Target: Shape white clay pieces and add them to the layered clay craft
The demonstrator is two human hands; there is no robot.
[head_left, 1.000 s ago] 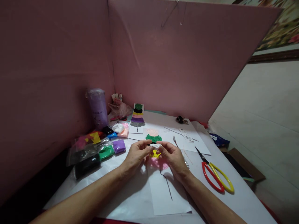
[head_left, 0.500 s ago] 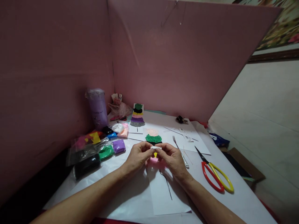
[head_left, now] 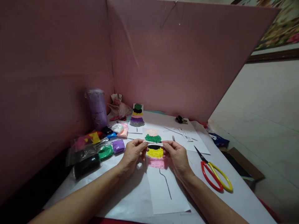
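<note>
We pinch a white clay strip (head_left: pixel 153 142) between left hand (head_left: pixel 132 154) and right hand (head_left: pixel 177 155), stretched taut (for thinning, seemingly) just above the striped clay picture (head_left: pixel 155 157) on the table (head_left: pixel 121 199).

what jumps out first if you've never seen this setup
The two hands at the centre: the left hand and right hand stretch a thin white strip between their fingertips, just above a sheet of paper bearing black, yellow and pink bands on a drawn stem. Next come the red and yellow scissors to the right, and the coloured packets to the left, all under tall pink walls.
</note>
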